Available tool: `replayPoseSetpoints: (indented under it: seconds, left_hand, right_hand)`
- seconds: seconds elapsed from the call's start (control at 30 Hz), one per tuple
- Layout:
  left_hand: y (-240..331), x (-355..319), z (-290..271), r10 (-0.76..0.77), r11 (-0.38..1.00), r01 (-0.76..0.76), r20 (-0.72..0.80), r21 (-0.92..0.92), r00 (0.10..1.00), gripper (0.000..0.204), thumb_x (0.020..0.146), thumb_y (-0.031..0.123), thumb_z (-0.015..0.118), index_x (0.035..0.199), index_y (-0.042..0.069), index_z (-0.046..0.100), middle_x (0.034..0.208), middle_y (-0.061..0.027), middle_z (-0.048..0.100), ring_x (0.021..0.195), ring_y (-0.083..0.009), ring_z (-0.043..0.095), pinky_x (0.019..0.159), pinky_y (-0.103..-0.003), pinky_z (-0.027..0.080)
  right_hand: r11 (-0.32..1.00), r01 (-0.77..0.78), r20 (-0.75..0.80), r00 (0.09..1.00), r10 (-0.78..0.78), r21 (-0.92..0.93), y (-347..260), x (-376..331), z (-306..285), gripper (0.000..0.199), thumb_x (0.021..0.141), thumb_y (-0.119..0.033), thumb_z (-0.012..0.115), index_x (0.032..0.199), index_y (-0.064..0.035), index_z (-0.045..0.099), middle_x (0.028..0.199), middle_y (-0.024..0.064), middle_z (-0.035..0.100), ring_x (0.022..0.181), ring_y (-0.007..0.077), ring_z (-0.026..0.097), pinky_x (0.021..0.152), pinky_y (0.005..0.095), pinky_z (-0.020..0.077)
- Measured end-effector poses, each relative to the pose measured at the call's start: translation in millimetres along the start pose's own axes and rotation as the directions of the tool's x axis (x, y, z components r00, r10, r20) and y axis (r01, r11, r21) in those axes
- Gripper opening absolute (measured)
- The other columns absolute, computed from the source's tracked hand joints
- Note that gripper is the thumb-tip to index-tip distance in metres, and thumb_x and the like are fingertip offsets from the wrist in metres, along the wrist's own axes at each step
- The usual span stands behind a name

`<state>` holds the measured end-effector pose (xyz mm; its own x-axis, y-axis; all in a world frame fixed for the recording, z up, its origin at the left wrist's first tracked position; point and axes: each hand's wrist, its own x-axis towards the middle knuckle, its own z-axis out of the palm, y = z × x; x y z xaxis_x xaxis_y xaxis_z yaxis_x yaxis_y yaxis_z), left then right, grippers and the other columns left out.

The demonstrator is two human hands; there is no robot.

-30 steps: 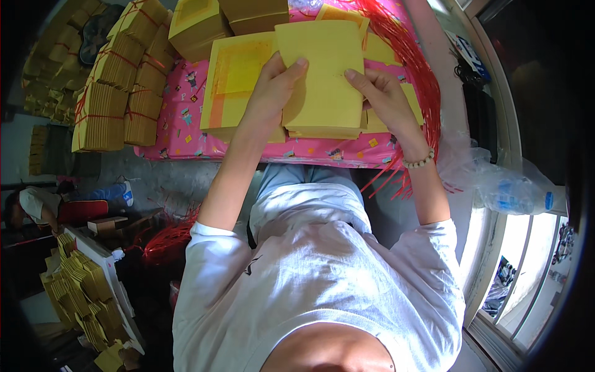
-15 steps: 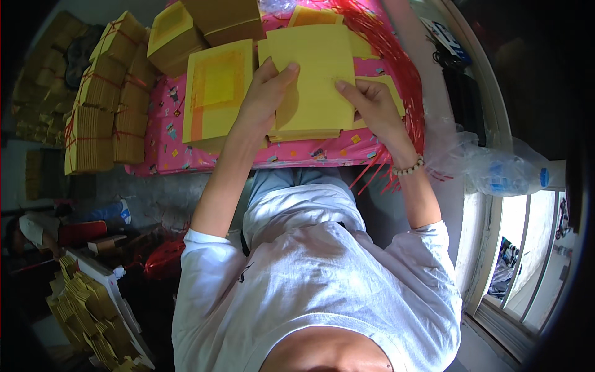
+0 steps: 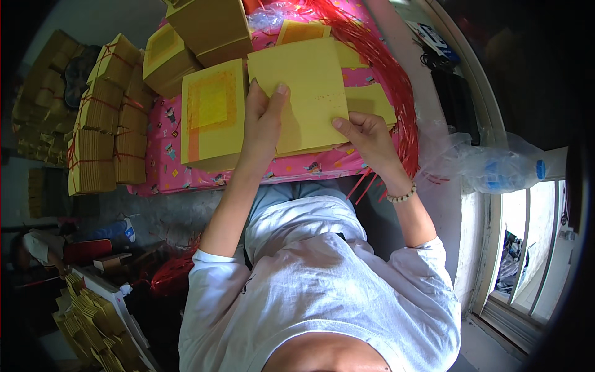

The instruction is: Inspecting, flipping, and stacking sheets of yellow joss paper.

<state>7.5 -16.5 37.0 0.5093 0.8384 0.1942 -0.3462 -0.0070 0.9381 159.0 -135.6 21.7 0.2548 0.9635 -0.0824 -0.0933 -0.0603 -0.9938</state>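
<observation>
Both my hands are closed on a stack of plain yellow paper (image 3: 307,74) over the pink tablecloth. My left hand (image 3: 263,118) grips its left edge, thumb on top and fingers partly hidden. At the lower right corner my right hand (image 3: 372,137) pinches the stack, its thumb flat on the top sheet and a beaded bracelet on the wrist. Just left of it lies another stack of yellow paper (image 3: 214,102), printed with an orange and yellow square. A third, plain yellow pile (image 3: 369,102) rests to the right, partly behind the right hand.
Long red plastic strips (image 3: 396,80) run down the table's right side. Tall paper blocks (image 3: 207,28) stand at the back. Bundles tied in red (image 3: 96,130) are piled at the left. A clear plastic bag (image 3: 505,167) with bottles hangs at the right. Someone sits at the far left.
The stack in my hands has come a little lower and its right side has tilted down. My right hand has shifted down toward its lower right corner. The whole view has shifted slightly.
</observation>
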Motion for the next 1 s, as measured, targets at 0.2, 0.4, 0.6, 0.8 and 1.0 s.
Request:
replayPoseSetpoints:
  seconds: [0.2,0.4,0.6,0.8,1.0]
  left_hand:
    - [-4,-5,7,0.053,0.998,-0.053,-0.041,-0.016,0.998,0.033,0.095,0.009,0.047,0.126,0.001,0.041,0.117,-0.0068,0.055,0.106,-0.0112,0.051,0.092,-0.025,0.039]
    - [-7,-14,11,0.029,0.999,-0.03,0.029,0.033,0.999,0.033,0.095,0.007,0.045,0.127,0.001,0.039,0.117,-0.0071,0.053,0.107,-0.0109,0.05,0.092,-0.025,0.038]
    - [-12,-21,13,0.024,0.998,-0.029,0.094,0.047,0.995,0.034,0.095,0.007,0.045,0.127,0.001,0.038,0.117,-0.0077,0.052,0.108,-0.0118,0.048,0.093,-0.026,0.037]
    - [-13,-26,14,0.028,0.994,-0.044,0.157,0.1,0.987,0.032,0.096,0.011,0.046,0.125,0.001,0.038,0.114,-0.008,0.053,0.107,-0.012,0.048,0.092,-0.026,0.038]
    - [-13,-32,21,0.053,0.989,-0.075,0.163,0.129,0.985,0.029,0.096,0.015,0.047,0.121,0.0,0.039,0.11,-0.0081,0.053,0.103,-0.0113,0.048,0.089,-0.026,0.039]
  right_hand:
    - [0.999,0.007,-0.029,1.0,-0.006,0.034,8,-4,-4,0.025,0.091,-0.021,0.059,0.103,0.0009,0.065,0.088,0.0018,0.067,0.076,0.0066,0.062,0.06,0.0201,0.0535]
    - [0.97,0.137,-0.17,0.98,-0.103,0.201,-18,4,-4,0.021,0.09,-0.017,0.061,0.097,0.0027,0.064,0.085,0.0023,0.066,0.077,0.0067,0.062,0.066,0.0215,0.0532]
    - [0.94,0.312,-0.213,0.917,-0.336,-0.14,-4,9,-15,0.018,0.091,-0.013,0.059,0.1,0.003,0.061,0.086,0.0052,0.067,0.076,0.0072,0.063,0.066,0.0208,0.0518]
    - [0.97,0.176,-0.122,0.98,-0.157,0.165,-24,6,-17,0.016,0.091,-0.012,0.059,0.095,0.0032,0.062,0.082,0.0031,0.066,0.074,0.0042,0.06,0.066,0.0181,0.049]
    - [0.952,0.305,-0.135,0.944,-0.3,0.02,-20,-1,-22,0.017,0.091,-0.013,0.059,0.096,0.0032,0.062,0.082,0.0044,0.066,0.073,0.0043,0.06,0.061,0.0182,0.0485]
